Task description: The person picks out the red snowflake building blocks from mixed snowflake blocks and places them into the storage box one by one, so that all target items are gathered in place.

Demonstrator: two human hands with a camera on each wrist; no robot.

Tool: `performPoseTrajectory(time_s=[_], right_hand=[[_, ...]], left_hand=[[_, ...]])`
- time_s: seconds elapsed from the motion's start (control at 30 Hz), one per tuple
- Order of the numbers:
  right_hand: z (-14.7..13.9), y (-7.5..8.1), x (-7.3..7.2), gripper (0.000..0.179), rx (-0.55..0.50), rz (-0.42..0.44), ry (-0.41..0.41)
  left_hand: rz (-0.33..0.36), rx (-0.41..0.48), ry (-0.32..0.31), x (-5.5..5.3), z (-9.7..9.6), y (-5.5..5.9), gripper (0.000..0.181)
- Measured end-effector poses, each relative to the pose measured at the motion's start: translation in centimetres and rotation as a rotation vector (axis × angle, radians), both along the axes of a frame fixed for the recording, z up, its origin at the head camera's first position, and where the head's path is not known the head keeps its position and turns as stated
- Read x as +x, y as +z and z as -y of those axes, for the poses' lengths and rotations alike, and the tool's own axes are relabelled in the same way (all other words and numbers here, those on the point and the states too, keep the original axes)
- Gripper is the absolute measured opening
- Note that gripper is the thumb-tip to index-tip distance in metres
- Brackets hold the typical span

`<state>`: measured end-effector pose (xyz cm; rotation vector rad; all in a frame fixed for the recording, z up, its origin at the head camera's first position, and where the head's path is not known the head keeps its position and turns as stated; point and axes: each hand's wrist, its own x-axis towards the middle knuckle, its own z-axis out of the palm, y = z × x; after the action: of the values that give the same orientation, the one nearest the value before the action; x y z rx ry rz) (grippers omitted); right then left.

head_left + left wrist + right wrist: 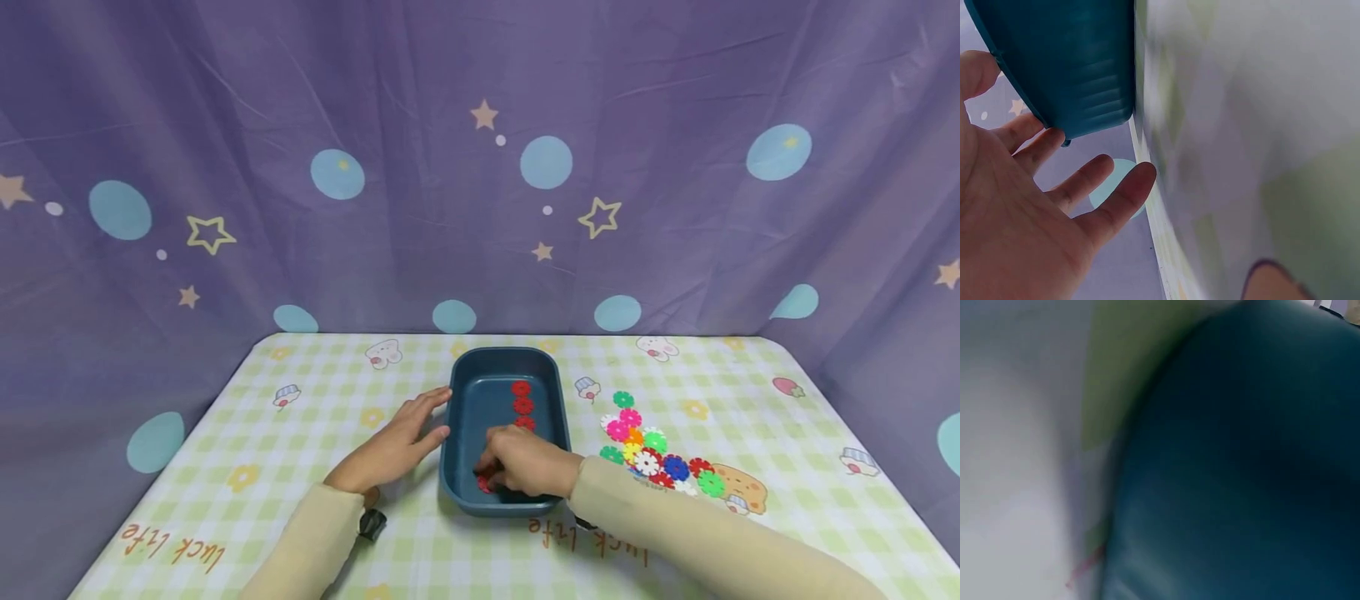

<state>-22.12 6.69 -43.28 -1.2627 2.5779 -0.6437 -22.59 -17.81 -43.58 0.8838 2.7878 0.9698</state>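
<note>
A dark blue-green rectangular tray (465,433) stands on the table, with several red snowflake discs (521,389) in a line along its right side. My right hand (528,460) reaches into the near part of the tray, its curled fingers on a red snowflake disc (486,483) that they partly hide. In the right wrist view the tray's outer wall (1229,462) blocks sight of that hand. My left hand (397,446) rests its fingertips against the tray's left rim, fingers spread and fairly straight, as the left hand (1029,200) also appears in the left wrist view.
To the right of the tray lies a loose pile of multicoloured snowflake discs (647,463), with a green disc (623,400) at its far end. A checked tablecloth (322,433) covers the table. Behind it hangs a purple curtain (420,250).
</note>
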Motion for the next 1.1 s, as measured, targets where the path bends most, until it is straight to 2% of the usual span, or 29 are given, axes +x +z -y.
performPoseTrajectory(time_s=[0.1, 0.27, 0.4, 0.53, 0.67, 0.77, 0.93, 1.1], right_hand=[[-0.1, 0.1, 0.1, 0.023, -0.019, -0.023, 0.007], [-1.2, 1.3, 0.2, 0.019, -0.173, -0.034, 0.014], [-3.5, 3.1, 0.4, 0.016, -0.303, -0.077, -0.037], [-6.7, 4.1, 0.4, 0.012, -0.351, -0.131, -0.119], [-10.7, 4.2, 0.4, 0.013, -0.324, -0.177, -0.209], [-13.8, 3.7, 0.5, 0.015, -0.270, -0.167, -0.304], [-18.7, 2.2, 0.9, 0.016, -0.142, -0.052, -0.439], [-22.8, 0.5, 1.2, 0.023, -0.078, 0.079, -0.455]], left_hand=[[-0.009, 0.006, -0.007, 0.0, -0.1, 0.0, 0.058], [-0.009, 0.010, -0.008, 0.0, -0.2, 0.0, 0.057], [-0.012, 0.003, -0.006, 0.0, -0.1, -0.2, 0.056], [-0.012, -0.003, -0.001, 0.0, -0.1, -0.3, 0.056], [-0.010, -0.003, 0.001, 0.1, 0.0, -0.2, 0.056], [-0.006, -0.002, 0.001, 0.1, 0.0, -0.1, 0.056], [-0.012, 0.000, 0.001, 0.1, -0.1, 0.0, 0.057], [-0.024, 0.004, -0.002, 0.0, -0.1, 0.0, 0.057]])
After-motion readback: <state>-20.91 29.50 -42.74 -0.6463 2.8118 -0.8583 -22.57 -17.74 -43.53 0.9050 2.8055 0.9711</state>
